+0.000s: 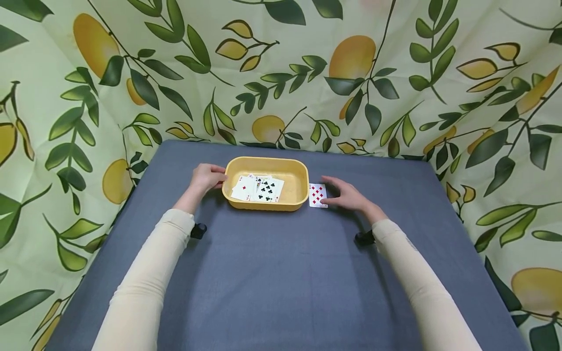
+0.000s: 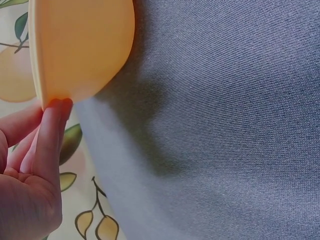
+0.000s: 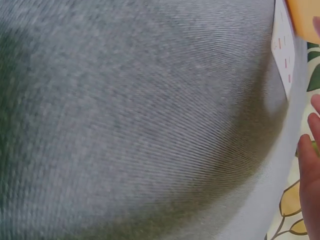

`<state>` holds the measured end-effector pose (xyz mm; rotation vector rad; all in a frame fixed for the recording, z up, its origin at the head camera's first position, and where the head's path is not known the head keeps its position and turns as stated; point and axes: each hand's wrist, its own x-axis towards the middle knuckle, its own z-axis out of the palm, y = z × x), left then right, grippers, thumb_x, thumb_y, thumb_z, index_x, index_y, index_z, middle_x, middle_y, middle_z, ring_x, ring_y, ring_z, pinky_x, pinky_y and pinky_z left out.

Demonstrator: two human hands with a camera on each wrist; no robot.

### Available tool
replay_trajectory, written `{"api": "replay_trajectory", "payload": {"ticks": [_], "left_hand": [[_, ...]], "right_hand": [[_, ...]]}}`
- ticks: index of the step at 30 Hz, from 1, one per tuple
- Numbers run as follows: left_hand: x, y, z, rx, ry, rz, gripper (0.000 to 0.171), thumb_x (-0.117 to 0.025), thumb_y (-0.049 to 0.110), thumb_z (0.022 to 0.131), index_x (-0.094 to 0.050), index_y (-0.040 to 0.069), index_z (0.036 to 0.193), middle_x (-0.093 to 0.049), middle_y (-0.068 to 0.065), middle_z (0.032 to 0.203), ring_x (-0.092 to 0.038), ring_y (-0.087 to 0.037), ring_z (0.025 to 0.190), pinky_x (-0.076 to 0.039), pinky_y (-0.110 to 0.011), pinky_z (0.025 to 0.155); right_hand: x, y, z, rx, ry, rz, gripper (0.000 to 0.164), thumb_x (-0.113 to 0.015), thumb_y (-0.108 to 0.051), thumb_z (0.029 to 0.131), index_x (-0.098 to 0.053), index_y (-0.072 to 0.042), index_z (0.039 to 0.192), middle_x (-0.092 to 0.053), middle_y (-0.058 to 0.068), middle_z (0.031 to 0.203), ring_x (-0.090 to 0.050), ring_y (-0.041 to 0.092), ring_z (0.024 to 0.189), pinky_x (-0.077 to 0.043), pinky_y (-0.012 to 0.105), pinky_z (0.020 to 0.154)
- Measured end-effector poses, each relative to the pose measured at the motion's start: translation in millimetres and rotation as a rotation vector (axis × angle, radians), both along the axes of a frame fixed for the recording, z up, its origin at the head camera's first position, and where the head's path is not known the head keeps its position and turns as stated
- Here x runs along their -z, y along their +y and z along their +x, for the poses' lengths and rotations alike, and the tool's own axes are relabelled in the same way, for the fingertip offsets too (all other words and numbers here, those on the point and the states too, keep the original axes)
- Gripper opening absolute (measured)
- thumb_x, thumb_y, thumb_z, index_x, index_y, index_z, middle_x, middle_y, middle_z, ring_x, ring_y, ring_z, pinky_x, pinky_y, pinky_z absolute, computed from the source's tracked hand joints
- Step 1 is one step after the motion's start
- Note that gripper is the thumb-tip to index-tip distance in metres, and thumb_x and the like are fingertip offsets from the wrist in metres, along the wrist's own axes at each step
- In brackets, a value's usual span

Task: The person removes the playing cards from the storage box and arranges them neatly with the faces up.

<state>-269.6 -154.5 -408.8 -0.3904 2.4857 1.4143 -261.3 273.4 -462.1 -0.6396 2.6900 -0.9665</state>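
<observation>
A yellow plastic tub [image 1: 294,176] stands toward the far side of the table, with several playing cards [image 1: 269,189] face up inside it. My left hand [image 1: 206,177] pinches the tub's left end at the rim; in the left wrist view, the thumb and fingers meet at the edge of the tub [image 2: 85,45]. Just right of the tub, a red diamonds playing card [image 1: 316,194] lies face up on the cloth. Over that card's right side, my right hand [image 1: 348,196] has its thumb and fingers spread. The right wrist view shows its fingers [image 3: 309,172] apart from the card [image 3: 282,47].
A blue-grey cloth [image 1: 272,278] covers the table. Behind it and at both sides hangs a curtain [image 1: 303,107] printed with leaves and fruit. Dark wrist straps [image 1: 365,238] show below both hands.
</observation>
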Motion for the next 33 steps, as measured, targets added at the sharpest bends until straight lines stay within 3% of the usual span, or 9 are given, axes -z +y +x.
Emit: {"api": "replay_trajectory", "payload": {"ticks": [6,11,20,33], "left_hand": [[-6.9,0.8,-1.0,0.009,0.011,-0.006,0.036,-0.068,0.009,0.092,-0.063,-0.003,0.126,-0.059,-0.02,0.127,-0.064,-0.018,0.087,-0.058,-0.024,0.073],[-9.6,-0.3,1.6,0.007,0.007,0.005,0.036,-0.067,0.009,0.092,-0.063,-0.004,0.126,-0.058,-0.021,0.128,-0.064,-0.015,0.081,-0.058,-0.026,0.077],[-6.8,-2.2,6.2,0.016,-0.002,0.016,0.034,-0.067,0.008,0.092,-0.063,-0.004,0.123,-0.059,-0.022,0.125,-0.063,-0.01,0.073,-0.059,-0.024,0.072],[-4.8,-2.5,11.4,0.021,0.008,0.014,0.035,-0.066,0.009,0.092,-0.063,-0.005,0.124,-0.057,-0.023,0.128,-0.065,-0.013,0.078,-0.058,-0.023,0.072]], "right_hand": [[-10.9,3.7,0.4,0.075,0.041,-0.058,0.076,-0.077,-0.029,0.085,-0.04,-0.005,0.147,-0.041,0.014,0.15,-0.03,0.033,0.14,-0.026,0.054,0.114],[-19.2,2.5,-0.2,0.114,0.072,-0.113,0.074,-0.076,-0.028,0.087,-0.04,-0.003,0.147,-0.043,0.013,0.149,-0.032,0.03,0.14,-0.026,0.049,0.116],[-29.8,-3.5,3.7,0.15,0.108,-0.157,0.07,-0.073,-0.027,0.09,-0.04,-0.005,0.147,-0.045,0.013,0.147,-0.035,0.028,0.139,-0.025,0.047,0.117],[-48.2,-26.5,7.2,0.191,0.132,-0.225,0.067,-0.07,-0.029,0.092,-0.04,-0.008,0.148,-0.045,0.013,0.147,-0.036,0.027,0.138,-0.027,0.041,0.117]]}}
